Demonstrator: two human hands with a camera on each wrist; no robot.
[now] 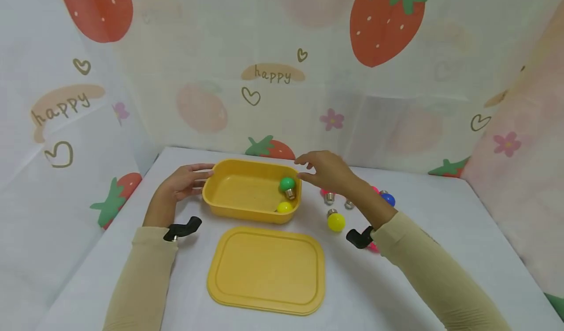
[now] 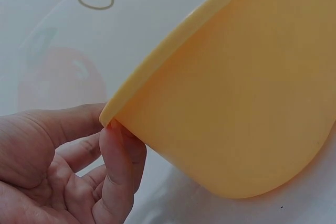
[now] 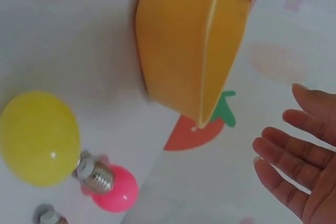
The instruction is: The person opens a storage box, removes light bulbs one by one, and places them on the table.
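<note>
A yellow plastic box (image 1: 246, 215) stands uncovered on the table. Inside its right end lie a green light bulb (image 1: 287, 183) and a yellow bulb (image 1: 284, 207). At the box's left end my left hand (image 1: 186, 180) pinches the rim; in the left wrist view the thumb and fingers (image 2: 118, 166) meet around that edge. My right hand (image 1: 331, 172) hovers by the right end of the box, holding nothing. Its fingers are spread and apart from the box wall (image 3: 176, 40) in the right wrist view.
The flat yellow lid (image 1: 266, 272) lies in front of the box. To the right are a yellow bulb (image 1: 336, 222), a blue bulb (image 1: 387, 198) and several pink ones, partly hidden by my right arm. A strawberry-printed cloth (image 1: 273, 106) rises behind the table.
</note>
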